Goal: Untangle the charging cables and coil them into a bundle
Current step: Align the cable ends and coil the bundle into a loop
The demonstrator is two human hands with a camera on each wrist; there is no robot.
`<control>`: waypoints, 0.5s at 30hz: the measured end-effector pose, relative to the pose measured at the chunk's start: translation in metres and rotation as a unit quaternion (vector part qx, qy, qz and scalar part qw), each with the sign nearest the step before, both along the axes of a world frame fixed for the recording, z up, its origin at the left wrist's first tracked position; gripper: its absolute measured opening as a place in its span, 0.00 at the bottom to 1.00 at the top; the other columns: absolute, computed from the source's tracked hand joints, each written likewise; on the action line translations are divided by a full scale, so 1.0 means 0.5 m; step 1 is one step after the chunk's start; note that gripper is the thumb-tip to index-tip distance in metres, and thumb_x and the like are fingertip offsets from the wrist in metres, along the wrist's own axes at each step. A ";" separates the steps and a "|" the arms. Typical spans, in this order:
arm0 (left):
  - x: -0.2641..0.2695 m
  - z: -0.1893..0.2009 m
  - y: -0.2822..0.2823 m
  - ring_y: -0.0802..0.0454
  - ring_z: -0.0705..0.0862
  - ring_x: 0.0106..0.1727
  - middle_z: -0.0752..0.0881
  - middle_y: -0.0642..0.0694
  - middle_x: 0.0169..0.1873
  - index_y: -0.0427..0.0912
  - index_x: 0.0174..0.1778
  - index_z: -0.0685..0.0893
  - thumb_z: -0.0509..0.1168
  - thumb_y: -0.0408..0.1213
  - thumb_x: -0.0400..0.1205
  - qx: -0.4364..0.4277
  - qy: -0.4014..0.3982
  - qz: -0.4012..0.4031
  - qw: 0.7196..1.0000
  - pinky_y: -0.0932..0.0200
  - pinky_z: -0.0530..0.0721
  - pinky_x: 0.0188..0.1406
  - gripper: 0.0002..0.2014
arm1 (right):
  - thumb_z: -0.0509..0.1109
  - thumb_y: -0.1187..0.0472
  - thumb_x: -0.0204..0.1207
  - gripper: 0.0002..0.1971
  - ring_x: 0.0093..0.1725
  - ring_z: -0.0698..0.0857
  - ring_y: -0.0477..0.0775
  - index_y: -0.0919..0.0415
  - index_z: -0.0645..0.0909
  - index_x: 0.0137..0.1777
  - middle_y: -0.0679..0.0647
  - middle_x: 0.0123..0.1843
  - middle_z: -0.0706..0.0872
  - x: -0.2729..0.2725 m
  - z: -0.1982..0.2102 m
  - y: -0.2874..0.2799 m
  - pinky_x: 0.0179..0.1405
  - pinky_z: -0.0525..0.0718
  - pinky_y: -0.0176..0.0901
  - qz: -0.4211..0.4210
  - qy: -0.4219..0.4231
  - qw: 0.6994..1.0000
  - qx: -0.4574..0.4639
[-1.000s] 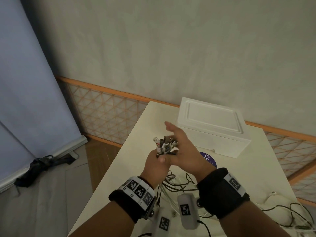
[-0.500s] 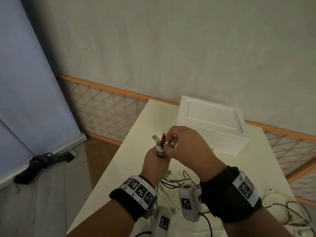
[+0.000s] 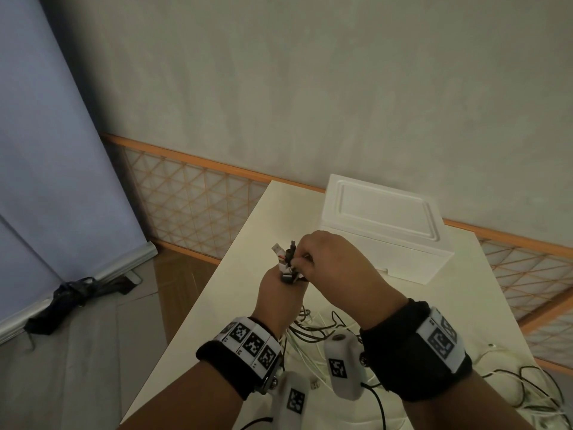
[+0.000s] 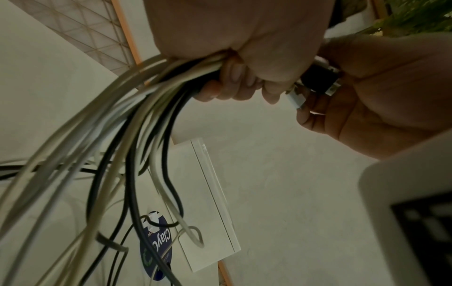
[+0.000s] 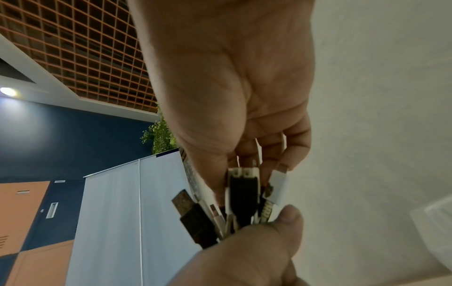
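Note:
My left hand (image 3: 277,288) is held above the table and grips a bunch of white and black charging cables (image 4: 146,120) just below their ends. The plugs (image 3: 286,259) stick up out of its fist, among them a black USB plug (image 5: 193,212) and a white plug (image 5: 278,185). My right hand (image 3: 310,259) is curled over the plugs from the right, and its fingertips (image 5: 269,158) pinch their tips. The cables hang down from my left hand to the table in tangled loops (image 3: 313,327).
A closed white box (image 3: 384,218) stands at the back of the cream table (image 3: 245,274), by the wall. A round blue sticker (image 4: 156,245) lies in front of it. More loose cables (image 3: 542,395) trail at the right. The table's left edge drops to the floor.
My right hand, flat and open beside the plugs a second ago, has curled over them and now pinches them. Both hands stay at about the same spot.

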State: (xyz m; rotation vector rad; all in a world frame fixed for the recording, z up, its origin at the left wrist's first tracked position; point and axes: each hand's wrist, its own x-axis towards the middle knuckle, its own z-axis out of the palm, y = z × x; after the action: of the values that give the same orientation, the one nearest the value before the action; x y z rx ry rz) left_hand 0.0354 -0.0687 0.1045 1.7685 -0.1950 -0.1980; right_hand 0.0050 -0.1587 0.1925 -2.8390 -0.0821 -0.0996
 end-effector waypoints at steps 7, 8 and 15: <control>0.000 0.002 0.000 0.53 0.69 0.24 0.71 0.51 0.19 0.45 0.24 0.70 0.61 0.25 0.78 0.008 0.009 -0.004 1.000 0.56 0.68 0.29 0.18 | 0.69 0.54 0.74 0.03 0.43 0.80 0.53 0.51 0.83 0.43 0.49 0.38 0.84 -0.002 0.005 -0.004 0.40 0.76 0.47 0.053 -0.075 0.996 -0.018; 0.000 0.001 -0.001 0.54 0.69 0.24 0.71 0.51 0.19 0.46 0.24 0.69 0.61 0.24 0.78 0.009 0.008 -0.003 1.000 0.56 0.69 0.29 0.18 | 0.70 0.53 0.71 0.04 0.39 0.81 0.55 0.49 0.85 0.39 0.48 0.34 0.83 -0.002 0.002 -0.003 0.36 0.75 0.47 0.073 -0.089 0.992 -0.055; -0.016 0.012 0.013 0.59 0.79 0.35 0.79 0.56 0.32 0.56 0.35 0.75 0.63 0.22 0.79 -0.019 -0.003 -0.026 0.999 0.50 0.85 0.45 0.20 | 0.79 0.57 0.62 0.08 0.31 0.80 0.55 0.44 0.89 0.40 0.49 0.32 0.80 0.008 -0.016 -0.011 0.31 0.66 0.42 0.160 -0.103 0.974 -0.125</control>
State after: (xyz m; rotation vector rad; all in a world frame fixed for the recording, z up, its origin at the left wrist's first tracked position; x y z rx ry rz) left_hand 0.0274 -0.0624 0.1104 1.7284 -0.2484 -0.2251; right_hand 0.0090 -0.1644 0.1847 -3.0082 -0.6346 -0.3354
